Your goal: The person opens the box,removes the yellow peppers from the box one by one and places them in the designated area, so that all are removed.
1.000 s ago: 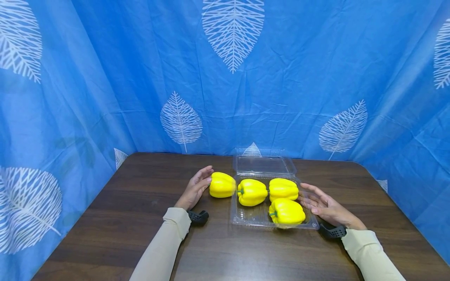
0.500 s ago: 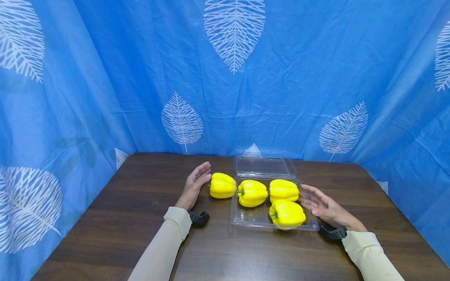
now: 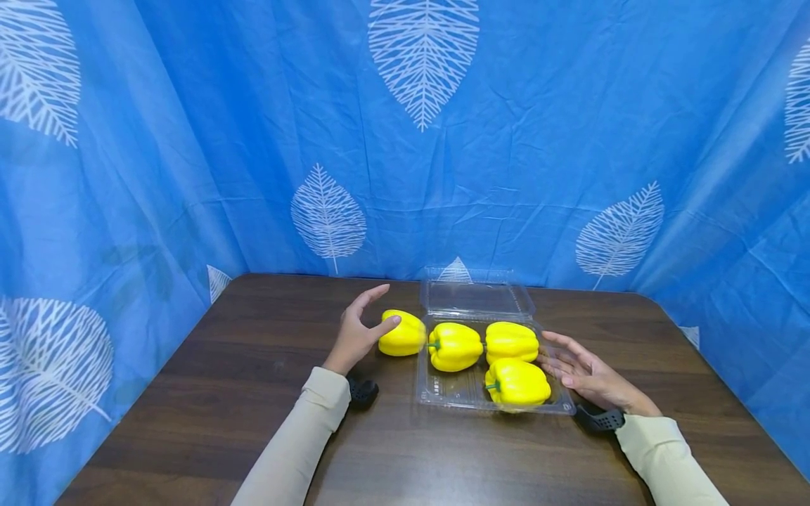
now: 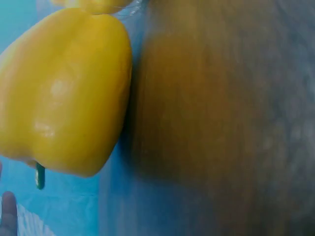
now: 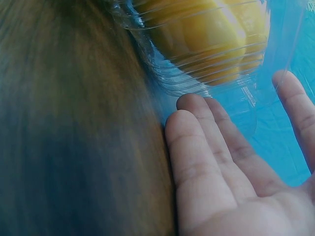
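Observation:
A yellow bell pepper [image 3: 402, 336] lies on the table just left of a clear plastic clamshell box [image 3: 452, 397]. My left hand [image 3: 356, 337] is spread at its left side, thumb apart from the other fingers. In the left wrist view the pepper [image 4: 64, 93] shows its green stem, with a fingertip [image 4: 9, 211] apart from it. Inside the box lie three more yellow peppers, one at left [image 3: 455, 348], one at back right [image 3: 512, 342] and one at front right [image 3: 517, 383]. My right hand [image 3: 591, 378] has its fingers extended at the box's right wall [image 5: 197, 73].
The box's hinged lid [image 3: 477, 296] is folded back toward the curtain. A dark brown wooden table [image 3: 209, 393] carries everything. Blue curtains [image 3: 519, 140] with white leaf prints hang behind the table and at both sides.
My left hand first drew slightly away from the left pepper, then came back toward it with thumb and fingers spread wider. The peppers, box and right hand look unmoved.

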{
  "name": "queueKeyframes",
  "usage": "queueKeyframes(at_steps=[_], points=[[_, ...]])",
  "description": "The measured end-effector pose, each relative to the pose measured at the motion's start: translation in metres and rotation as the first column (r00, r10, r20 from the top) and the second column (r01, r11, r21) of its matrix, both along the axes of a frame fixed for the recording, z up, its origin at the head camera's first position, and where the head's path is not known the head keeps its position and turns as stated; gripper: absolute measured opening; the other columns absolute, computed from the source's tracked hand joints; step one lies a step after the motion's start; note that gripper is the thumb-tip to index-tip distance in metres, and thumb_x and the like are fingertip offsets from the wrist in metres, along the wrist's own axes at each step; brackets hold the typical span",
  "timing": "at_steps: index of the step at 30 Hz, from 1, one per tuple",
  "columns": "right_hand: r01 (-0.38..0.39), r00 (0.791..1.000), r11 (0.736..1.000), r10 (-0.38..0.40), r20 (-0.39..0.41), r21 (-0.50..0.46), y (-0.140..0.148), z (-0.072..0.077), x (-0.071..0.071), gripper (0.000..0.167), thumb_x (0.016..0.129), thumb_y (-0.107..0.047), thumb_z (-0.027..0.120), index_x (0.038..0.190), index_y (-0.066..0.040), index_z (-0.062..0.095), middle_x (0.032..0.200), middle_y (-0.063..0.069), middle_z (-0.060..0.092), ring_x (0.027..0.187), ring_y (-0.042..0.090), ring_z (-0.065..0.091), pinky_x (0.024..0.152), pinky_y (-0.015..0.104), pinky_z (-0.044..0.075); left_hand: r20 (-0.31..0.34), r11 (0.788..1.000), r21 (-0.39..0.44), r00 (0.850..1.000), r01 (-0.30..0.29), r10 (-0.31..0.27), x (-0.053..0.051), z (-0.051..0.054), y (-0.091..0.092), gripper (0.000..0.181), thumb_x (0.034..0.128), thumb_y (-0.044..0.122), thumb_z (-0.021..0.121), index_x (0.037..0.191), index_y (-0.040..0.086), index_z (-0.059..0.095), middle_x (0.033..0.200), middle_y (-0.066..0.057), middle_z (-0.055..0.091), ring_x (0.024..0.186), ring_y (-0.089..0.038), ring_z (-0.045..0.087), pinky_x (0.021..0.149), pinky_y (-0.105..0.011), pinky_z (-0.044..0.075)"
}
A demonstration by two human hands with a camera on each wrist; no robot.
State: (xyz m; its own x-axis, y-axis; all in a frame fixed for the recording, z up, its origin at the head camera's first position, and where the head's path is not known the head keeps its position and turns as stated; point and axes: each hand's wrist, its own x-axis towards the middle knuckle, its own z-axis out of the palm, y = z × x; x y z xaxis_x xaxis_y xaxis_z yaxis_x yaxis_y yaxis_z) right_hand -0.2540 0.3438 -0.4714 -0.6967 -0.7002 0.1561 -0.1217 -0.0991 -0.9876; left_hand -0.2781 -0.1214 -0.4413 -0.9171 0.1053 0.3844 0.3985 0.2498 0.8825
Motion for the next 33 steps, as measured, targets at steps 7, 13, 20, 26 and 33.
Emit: queueKeyframes(at_steps=[7,13,20,26,33], points=[[-0.012,1.000,1.000,0.012,0.001,-0.019,0.000,0.000,0.000,0.064,0.110,0.003,0.050,0.160,-0.036,0.040,0.157,-0.020,0.050,0.143,0.002,0.053,0.113,0.022,0.047,-0.115,0.990,-0.142,0.993,-0.004,-0.012,0.005,0.009,0.008,0.065,0.0921,0.019,0.084,0.151,0.007,0.061,0.157,-0.014,0.058,0.148,-0.038,0.049,0.123,-0.066,0.036],[-0.004,1.000,1.000,0.004,0.010,-0.018,0.000,0.000,0.000,0.063,0.110,0.003,0.050,0.159,-0.036,0.040,0.157,-0.020,0.050,0.143,0.003,0.054,0.113,0.023,0.047,-0.142,0.984,-0.175,0.989,0.024,-0.049,0.008,0.016,0.012,0.067,0.0899,0.018,0.085,0.150,0.005,0.061,0.155,-0.014,0.060,0.146,-0.038,0.052,0.122,-0.065,0.038],[-0.009,1.000,1.000,0.009,0.008,-0.013,-0.001,0.002,0.000,0.064,0.110,0.003,0.050,0.160,-0.036,0.040,0.157,-0.020,0.050,0.143,0.002,0.054,0.113,0.023,0.047,-0.136,0.970,-0.238,0.987,0.053,-0.087,0.013,0.022,0.018,0.070,0.0872,0.022,0.088,0.150,0.006,0.062,0.154,-0.014,0.061,0.145,-0.038,0.051,0.119,-0.071,0.036],[-0.005,1.000,1.000,0.005,0.013,-0.001,-0.001,0.002,0.000,0.063,0.110,0.001,0.051,0.158,-0.037,0.040,0.156,-0.021,0.050,0.142,0.002,0.054,0.113,0.022,0.047,-0.121,0.955,-0.280,0.982,0.104,-0.142,0.016,0.029,0.025,0.074,0.0847,0.022,0.091,0.151,0.009,0.062,0.155,-0.014,0.060,0.147,-0.038,0.049,0.120,-0.071,0.034],[0.001,1.000,1.000,-0.001,0.012,-0.007,-0.001,0.001,0.001,0.062,0.110,0.001,0.051,0.159,-0.036,0.040,0.156,-0.021,0.050,0.142,0.002,0.054,0.113,0.022,0.047,-0.141,0.922,-0.362,0.969,0.140,-0.202,0.016,0.035,0.033,0.072,0.0853,0.023,0.092,0.150,0.007,0.063,0.153,-0.014,0.062,0.145,-0.039,0.050,0.121,-0.071,0.033]])
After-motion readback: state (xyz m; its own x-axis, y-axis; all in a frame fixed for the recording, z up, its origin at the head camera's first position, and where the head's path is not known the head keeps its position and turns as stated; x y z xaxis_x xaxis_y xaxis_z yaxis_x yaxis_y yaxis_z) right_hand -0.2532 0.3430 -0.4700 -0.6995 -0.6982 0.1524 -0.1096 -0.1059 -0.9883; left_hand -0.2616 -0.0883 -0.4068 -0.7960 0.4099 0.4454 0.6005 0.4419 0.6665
